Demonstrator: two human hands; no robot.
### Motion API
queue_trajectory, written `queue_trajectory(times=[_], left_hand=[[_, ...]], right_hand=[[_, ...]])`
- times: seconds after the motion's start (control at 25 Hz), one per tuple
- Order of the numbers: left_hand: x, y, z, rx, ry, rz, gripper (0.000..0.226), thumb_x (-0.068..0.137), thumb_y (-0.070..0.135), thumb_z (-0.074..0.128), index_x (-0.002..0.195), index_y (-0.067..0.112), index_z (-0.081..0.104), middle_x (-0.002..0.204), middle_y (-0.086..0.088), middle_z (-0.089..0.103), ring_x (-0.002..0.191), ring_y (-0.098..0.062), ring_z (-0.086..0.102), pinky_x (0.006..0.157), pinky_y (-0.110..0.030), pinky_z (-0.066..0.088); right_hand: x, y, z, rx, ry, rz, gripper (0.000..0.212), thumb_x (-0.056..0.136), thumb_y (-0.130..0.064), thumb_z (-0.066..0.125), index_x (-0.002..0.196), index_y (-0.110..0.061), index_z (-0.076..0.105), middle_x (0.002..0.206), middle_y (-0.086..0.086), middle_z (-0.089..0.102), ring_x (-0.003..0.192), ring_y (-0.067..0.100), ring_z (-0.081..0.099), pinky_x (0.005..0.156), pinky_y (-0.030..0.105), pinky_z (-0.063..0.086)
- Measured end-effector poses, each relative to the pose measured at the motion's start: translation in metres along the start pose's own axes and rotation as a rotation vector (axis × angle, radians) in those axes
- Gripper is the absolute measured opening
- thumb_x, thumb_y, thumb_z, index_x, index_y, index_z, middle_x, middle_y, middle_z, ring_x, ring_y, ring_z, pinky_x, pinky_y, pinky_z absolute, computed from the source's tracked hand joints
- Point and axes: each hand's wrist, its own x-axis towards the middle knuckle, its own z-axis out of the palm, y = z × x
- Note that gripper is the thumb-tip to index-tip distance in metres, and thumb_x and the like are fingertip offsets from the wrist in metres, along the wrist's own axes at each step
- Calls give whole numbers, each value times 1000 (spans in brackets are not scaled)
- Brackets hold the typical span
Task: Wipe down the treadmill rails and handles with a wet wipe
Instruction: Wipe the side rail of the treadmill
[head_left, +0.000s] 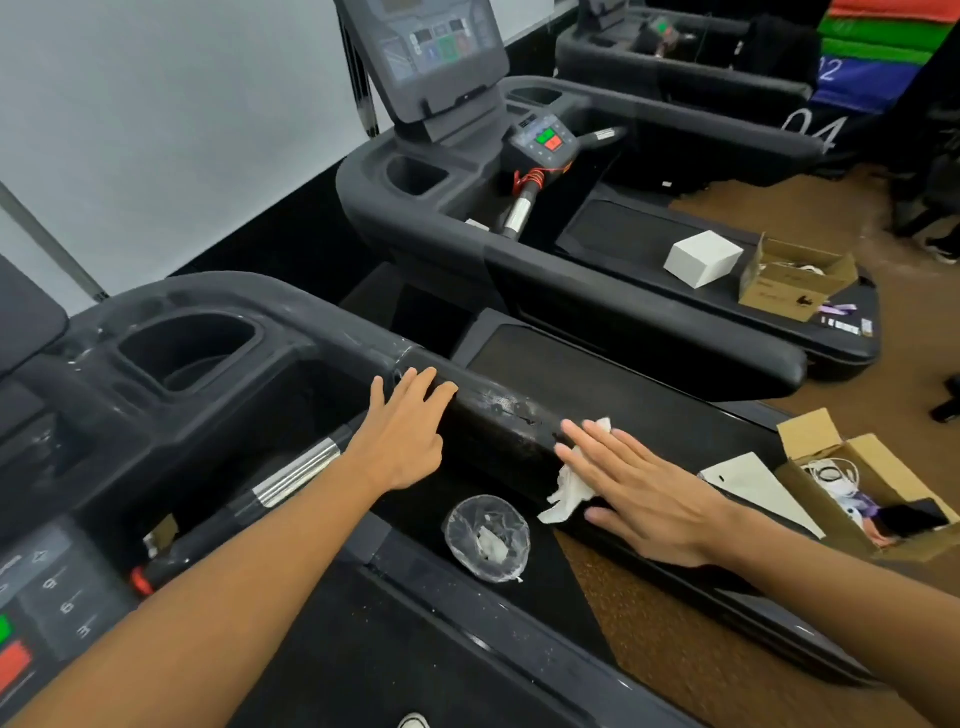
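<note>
The black side rail (498, 410) of the near treadmill runs from the console towards the lower right, smeared with wet streaks. My right hand (639, 493) lies flat with straight fingers and presses a crumpled white wet wipe (566, 493) against the rail; the wipe sticks out under the palm and past the fingertips. Further up the same rail, my left hand (405, 431) rests on it, fingers draped over the top. A chrome and black handle (280, 478) slants below my left forearm.
A clear plastic bag (485, 535) with crumpled tissue sits on the belt below the rail. An open cardboard box (872, 493) with cables and a white sheet (758, 488) lie to the right. A second treadmill (571, 270) behind carries a white box (701, 257) and another carton (795, 280).
</note>
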Motion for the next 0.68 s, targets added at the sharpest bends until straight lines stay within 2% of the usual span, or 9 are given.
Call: queue_trajectory(times=[0.08,0.16,0.32,0.4,0.52,0.68], left_hand=[[-2,-8,0,0,5,50,70,89,19,52,154,22,23,163,-11,16,151,-31,7,117,-64,12],[-4,-24,0,22,15,69,73,90,21,51,156,24,19,164,-11,9,152,-30,1,117,-64,12],[-2,-43,-5,49,-36,98,78,93,24,49,158,29,7,165,-10,1,152,-28,-7,118,-63,10],[-2,-41,-5,36,-51,93,80,92,23,50,158,29,6,165,-11,-1,152,-29,-8,118,-63,11],[-1,-40,-7,41,-57,97,81,91,23,53,157,30,8,165,-11,1,152,-30,-6,118,-64,10],[9,-49,-15,54,-40,112,76,92,25,52,157,33,13,165,-9,8,152,-28,1,117,-64,5]], right_hand=[[-20,-12,-4,57,89,126,70,104,-54,23,158,-25,-11,166,-5,-16,153,17,-13,125,42,3],[-23,-48,1,118,196,352,73,103,-51,26,158,-16,-7,167,1,-13,154,17,-9,124,38,6],[13,-108,18,278,180,726,78,98,-62,1,156,-11,-14,164,10,-19,153,22,-15,124,38,-4],[40,-117,20,231,199,837,88,96,-66,1,156,-2,-5,165,20,-6,153,31,-8,125,44,0],[84,-119,8,181,221,785,89,97,-69,9,149,2,20,158,27,19,149,40,13,123,51,11],[154,-119,-6,197,186,657,90,96,-67,4,151,2,21,158,25,23,145,41,21,122,51,15]])
